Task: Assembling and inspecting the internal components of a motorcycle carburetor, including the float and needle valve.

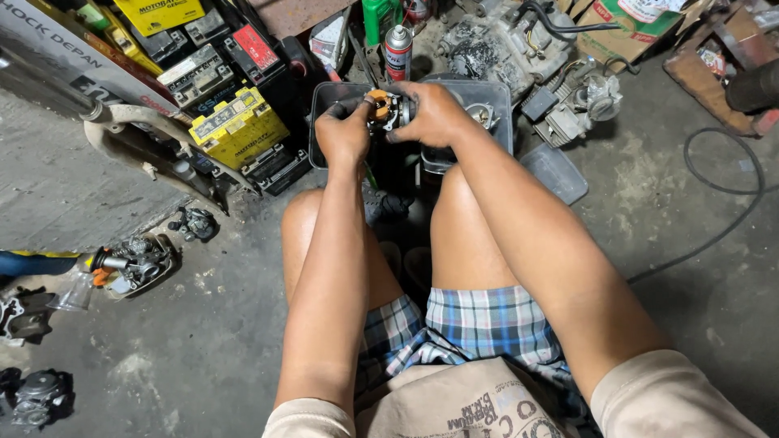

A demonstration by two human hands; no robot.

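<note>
Above the knees, both hands grip one small metal engine part [388, 111] w/ orange bit: left hand [343, 130] pinching, right hand [432, 112] wrapped round, over grey tray [495, 93].

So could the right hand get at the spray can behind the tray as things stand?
Probably yes. The spray can stands upright just beyond the right hand, with open space between them, but that hand and the left hand are both gripping the small metal part.
</note>
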